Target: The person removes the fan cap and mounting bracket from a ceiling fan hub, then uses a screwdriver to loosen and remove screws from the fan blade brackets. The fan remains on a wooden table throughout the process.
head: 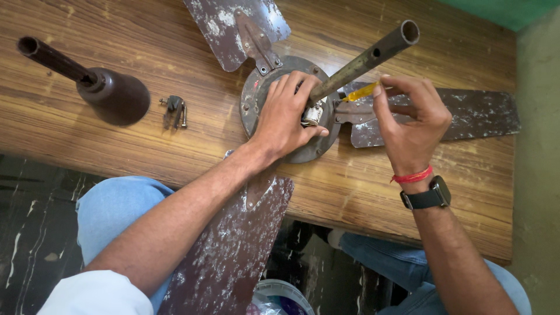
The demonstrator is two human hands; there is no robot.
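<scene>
Brown fan motor [259, 93] | left hand [286, 114] grips; right hand [408, 119] pinches yellow screwdriver [360, 93]

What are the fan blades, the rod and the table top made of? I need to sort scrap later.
Fan blades: likely sheet metal, brown paint flaking to bare grey patches. Rod: hollow metal tube, dull and tarnished, open at the end with a drilled hole. Table top: wood or wood-grain laminate, streaked brown; which one cannot be told.
</scene>
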